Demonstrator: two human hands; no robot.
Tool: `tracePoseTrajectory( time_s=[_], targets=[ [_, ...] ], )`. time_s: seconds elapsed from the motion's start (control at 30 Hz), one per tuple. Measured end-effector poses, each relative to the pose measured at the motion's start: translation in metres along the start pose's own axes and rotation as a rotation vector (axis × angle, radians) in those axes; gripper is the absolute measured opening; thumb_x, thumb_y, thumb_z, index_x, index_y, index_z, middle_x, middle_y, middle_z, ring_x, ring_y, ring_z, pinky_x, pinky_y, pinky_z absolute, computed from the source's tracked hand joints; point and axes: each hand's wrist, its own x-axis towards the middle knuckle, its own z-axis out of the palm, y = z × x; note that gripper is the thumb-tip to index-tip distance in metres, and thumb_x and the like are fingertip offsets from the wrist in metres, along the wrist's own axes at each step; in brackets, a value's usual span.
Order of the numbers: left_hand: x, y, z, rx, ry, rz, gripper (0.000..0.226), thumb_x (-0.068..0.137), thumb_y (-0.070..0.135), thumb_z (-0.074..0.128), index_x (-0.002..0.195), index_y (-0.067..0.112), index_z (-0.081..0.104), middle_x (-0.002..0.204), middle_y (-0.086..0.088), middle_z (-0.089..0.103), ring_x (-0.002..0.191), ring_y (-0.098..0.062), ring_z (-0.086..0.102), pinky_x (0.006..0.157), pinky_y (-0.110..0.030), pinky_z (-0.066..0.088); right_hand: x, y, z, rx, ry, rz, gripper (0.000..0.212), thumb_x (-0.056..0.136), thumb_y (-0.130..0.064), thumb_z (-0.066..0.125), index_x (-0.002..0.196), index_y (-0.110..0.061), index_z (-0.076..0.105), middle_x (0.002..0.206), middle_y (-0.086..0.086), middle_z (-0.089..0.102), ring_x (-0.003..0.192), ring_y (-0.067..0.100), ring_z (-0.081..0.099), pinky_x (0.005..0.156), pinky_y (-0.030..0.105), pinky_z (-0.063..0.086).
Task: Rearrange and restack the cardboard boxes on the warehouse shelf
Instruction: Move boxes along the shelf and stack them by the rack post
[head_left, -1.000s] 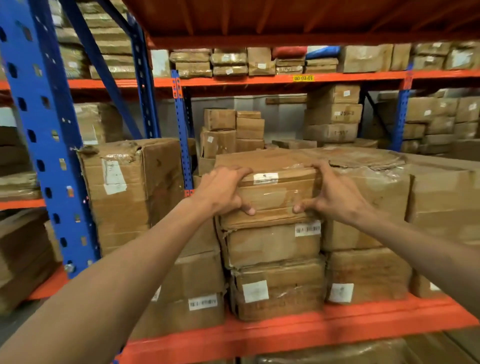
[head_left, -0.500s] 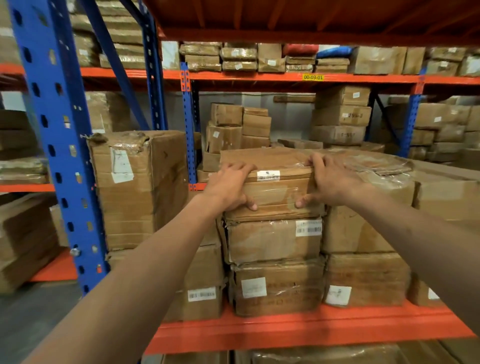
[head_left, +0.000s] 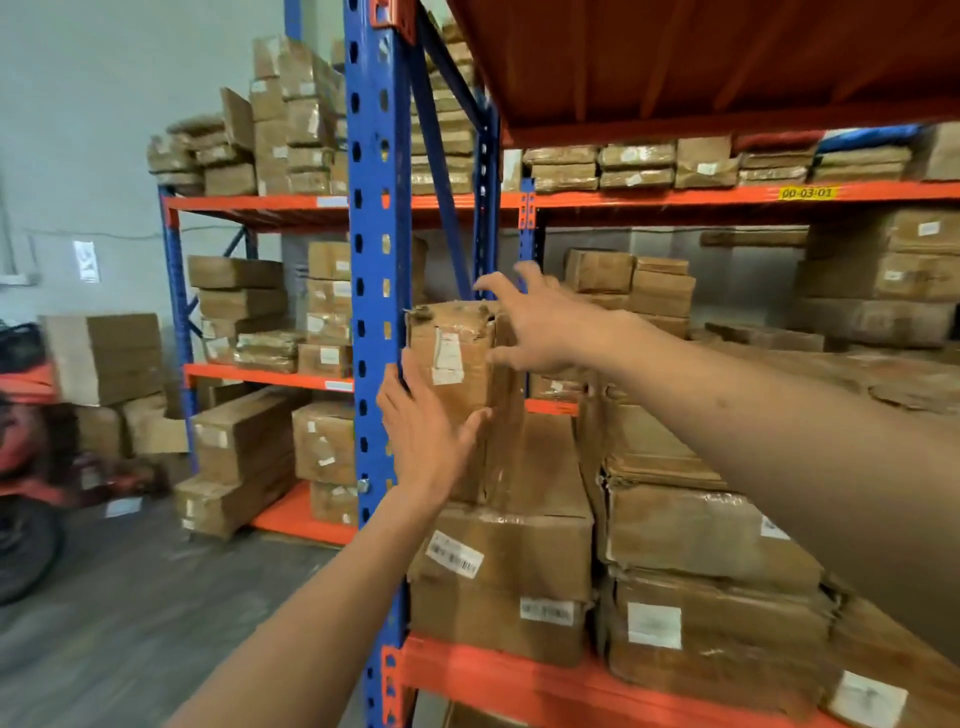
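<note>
Warehouse racking fills the view, blue uprights and orange beams loaded with taped cardboard boxes; a grey floor runs off to the left, where a red vehicle (head_left: 26, 467) shows blurred at the edge. Between the person's two hands stands a tall box (head_left: 467, 374) at the left end of the near shelf (head_left: 545, 680), upright on a wider flat box (head_left: 519, 545), just beside the blue upright (head_left: 376, 322); white labels sit on its front face. The left hand (head_left: 426, 447) lies flat against the lower front-left corner of the tall box, fingers spread, palm touching the cardboard, not closed around anything. The right hand (head_left: 540, 322) hovers wide open at the box's upper right edge, fingers splayed; whether it touches the cardboard cannot be told. Right of that hand, a stack of flatter boxes (head_left: 701, 530) stands on the same shelf.
</note>
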Motion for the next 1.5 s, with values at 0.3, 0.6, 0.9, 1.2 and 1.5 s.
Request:
tracePoseTrajectory(
  time_s=[0.3, 0.6, 0.9, 1.2, 1.5],
  targets=[
    [-0.005, -0.030, 0.006, -0.009, -0.014, 0.068, 0.121, 0.073, 0.047, 0.086, 0.157, 0.003, 0.011, 0.156, -0.026, 0.019, 0.144, -0.041, 0.018, 0.119, -0.054, 0.024, 0.040, -0.040, 0.033, -0.333, 0.035, -0.165, 0.112, 0.088, -0.052, 0.071, 0.157, -0.043, -0.016, 0.147, 0.019, 0.041, 0.123, 0.038, 0.051, 0.081, 0.044, 0.046],
    [-0.017, -0.044, 0.047, 0.230, -0.211, 0.212, 0.127, 0.066, 0.090, 0.047, 0.159, 0.011, 0.010, 0.145, -0.020, 0.045, 0.140, -0.036, 0.036, 0.119, -0.060, -0.015, -0.008, 0.023, 0.029, -0.364, -0.125, 0.087, 0.110, 0.057, -0.070, 0.086, 0.148, -0.031, 0.036, 0.137, 0.017, 0.053, 0.119, 0.037, 0.054, 0.094, 0.045, 0.047],
    [0.003, -0.041, 0.010, 0.326, -0.308, 0.336, 0.071, 0.090, 0.065, 0.054, 0.136, 0.012, 0.047, 0.117, -0.005, 0.068, 0.119, -0.025, 0.061, 0.118, -0.047, -0.024, -0.025, 0.002, 0.043, -0.216, 0.032, 0.166, 0.098, 0.062, -0.056, 0.091, 0.141, -0.027, 0.039, 0.122, 0.017, 0.058, 0.099, 0.033, 0.062, 0.080, 0.041, 0.051],
    [0.011, -0.040, -0.014, 0.260, -0.176, 0.449, 0.025, 0.098, 0.026, 0.061, 0.119, 0.013, 0.062, 0.092, -0.003, 0.073, 0.100, -0.023, 0.069, 0.124, -0.051, -0.002, -0.028, 0.018, 0.056, -0.022, 0.117, 0.172, 0.084, 0.062, -0.057, 0.089, 0.131, -0.038, 0.046, 0.126, 0.013, 0.055, 0.102, 0.034, 0.061, 0.080, 0.043, 0.044],
    [0.043, -0.013, 0.019, 0.081, -0.565, 0.441, 0.085, 0.084, 0.077, 0.052, 0.152, 0.030, 0.031, 0.143, -0.007, 0.035, 0.125, -0.029, 0.049, 0.101, -0.044, 0.050, -0.041, 0.025, 0.082, 0.147, 0.111, 0.300, 0.077, 0.069, -0.053, 0.087, 0.131, -0.037, 0.044, 0.129, 0.015, 0.047, 0.108, 0.035, 0.057, 0.084, 0.041, 0.046]
  ],
)
